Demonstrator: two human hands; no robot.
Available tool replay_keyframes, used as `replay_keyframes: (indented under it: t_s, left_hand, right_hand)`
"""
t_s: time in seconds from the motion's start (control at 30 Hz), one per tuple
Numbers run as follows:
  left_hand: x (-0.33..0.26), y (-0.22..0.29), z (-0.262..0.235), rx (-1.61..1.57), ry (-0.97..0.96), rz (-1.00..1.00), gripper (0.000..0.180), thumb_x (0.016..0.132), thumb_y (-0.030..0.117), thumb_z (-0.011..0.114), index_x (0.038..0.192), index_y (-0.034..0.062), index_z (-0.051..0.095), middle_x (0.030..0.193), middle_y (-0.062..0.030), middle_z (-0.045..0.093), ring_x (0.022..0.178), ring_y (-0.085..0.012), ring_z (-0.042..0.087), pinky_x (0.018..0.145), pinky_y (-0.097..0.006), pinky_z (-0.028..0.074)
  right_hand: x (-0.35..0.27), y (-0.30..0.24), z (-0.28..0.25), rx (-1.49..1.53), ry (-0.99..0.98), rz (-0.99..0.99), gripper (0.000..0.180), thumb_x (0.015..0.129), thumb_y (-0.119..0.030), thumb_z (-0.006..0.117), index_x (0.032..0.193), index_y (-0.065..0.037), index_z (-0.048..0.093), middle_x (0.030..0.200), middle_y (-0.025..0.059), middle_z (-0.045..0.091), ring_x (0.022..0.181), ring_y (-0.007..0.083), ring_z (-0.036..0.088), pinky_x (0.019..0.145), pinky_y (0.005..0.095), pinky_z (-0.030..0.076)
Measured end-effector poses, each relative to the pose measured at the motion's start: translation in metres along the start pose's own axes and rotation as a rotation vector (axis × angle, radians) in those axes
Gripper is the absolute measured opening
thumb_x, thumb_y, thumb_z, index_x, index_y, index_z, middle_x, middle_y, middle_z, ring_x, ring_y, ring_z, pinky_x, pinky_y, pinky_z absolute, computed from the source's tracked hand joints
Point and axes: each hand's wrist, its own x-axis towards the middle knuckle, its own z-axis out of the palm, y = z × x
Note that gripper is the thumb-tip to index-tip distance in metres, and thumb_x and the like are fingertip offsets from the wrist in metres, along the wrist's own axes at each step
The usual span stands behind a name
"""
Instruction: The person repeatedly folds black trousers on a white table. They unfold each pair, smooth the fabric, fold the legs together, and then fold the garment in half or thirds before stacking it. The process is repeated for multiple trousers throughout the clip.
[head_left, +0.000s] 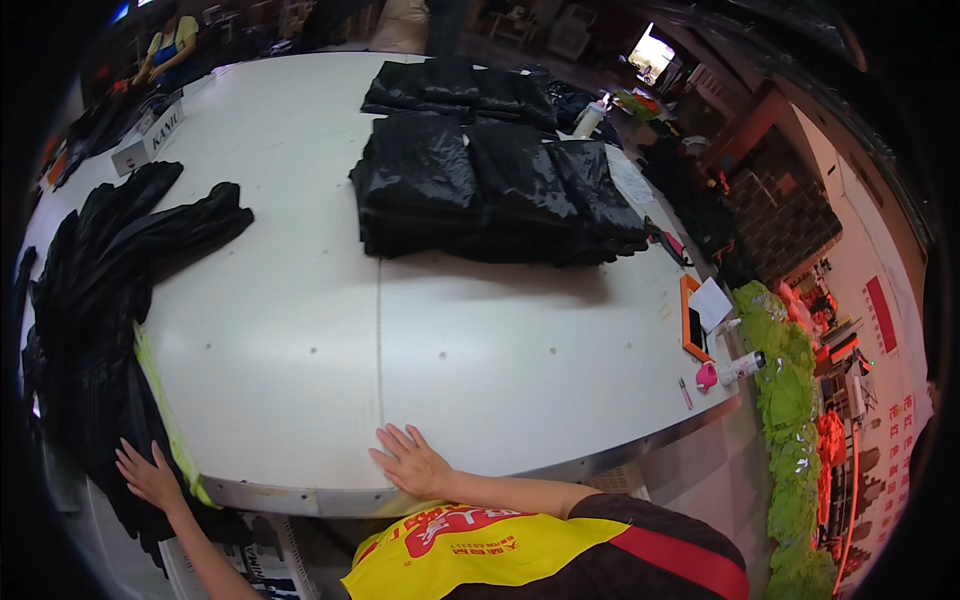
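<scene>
My left hand (150, 478) lies with fingers spread on a heap of black garments (100, 270) along the table's left edge. A yellow-green strip (165, 405) runs down the side of that heap, close to the hand. Flat on the white table (280, 290), near its front edge, rests my right hand (413, 463), fingers apart and holding nothing. Farther back stand stacks of black folded bundles in shiny plastic (430, 175), with a lower row of similar black bundles (450, 85) behind them.
At the table's right side are an orange tray (692, 320), a clear bottle (742, 367) and a pink object (706, 377). A white bottle (590, 120) stands behind the bundles. Green material (785, 430) lines the floor at right. Another person (172, 50) works at far left.
</scene>
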Motion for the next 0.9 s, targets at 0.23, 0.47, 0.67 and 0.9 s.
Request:
replay_keyframes:
  t_s: [0.23, 0.47, 0.67, 0.9]
  left_hand:
    - [0.085, -0.047, 0.100, -0.104, -0.218, -0.064, 0.057, 0.085, 0.052, 0.048, 0.132, 0.0208, 0.039, 0.110, -0.0116, 0.051, 0.100, -0.0312, 0.054, 0.076, -0.049, 0.046]
    - [0.130, -0.058, 0.118, -0.446, -0.242, 0.071, 0.021, 0.086, 0.029, 0.054, 0.095, 0.0090, 0.055, 0.093, -0.0128, 0.055, 0.082, -0.0328, 0.056, 0.070, -0.041, 0.047]
    - [0.142, -0.048, 0.093, 0.011, 0.206, 0.016, 0.037, 0.084, 0.045, 0.054, 0.105, 0.0141, 0.058, 0.117, -0.0065, 0.054, 0.111, -0.0274, 0.049, 0.082, -0.047, 0.044]
    - [0.188, -0.092, 0.109, -0.428, -0.462, -0.076, 0.075, 0.074, 0.066, 0.052, 0.115, 0.0029, 0.050, 0.115, -0.0213, 0.055, 0.107, -0.0375, 0.052, 0.086, -0.044, 0.043]
  right_hand:
    - [0.024, -0.028, -0.003, 0.029, 0.029, 0.065, 0.047, 0.081, -0.029, 0.055, 0.123, -0.011, 0.049, 0.133, 0.0158, 0.039, 0.126, 0.0307, 0.033, 0.102, 0.0497, 0.025]
    - [0.023, -0.031, -0.002, -0.003, 0.031, 0.107, 0.047, 0.079, -0.030, 0.056, 0.122, -0.010, 0.051, 0.134, 0.0113, 0.041, 0.126, 0.0263, 0.035, 0.103, 0.0461, 0.026]
    - [0.025, -0.030, -0.004, -0.042, 0.029, 0.128, 0.047, 0.079, -0.030, 0.057, 0.121, -0.010, 0.051, 0.132, 0.0117, 0.044, 0.124, 0.0274, 0.038, 0.102, 0.0469, 0.026]
    - [0.027, -0.034, 0.007, -0.043, 0.103, 0.107, 0.047, 0.074, -0.027, 0.062, 0.116, -0.008, 0.055, 0.127, 0.0125, 0.048, 0.121, 0.0303, 0.041, 0.100, 0.0486, 0.028]
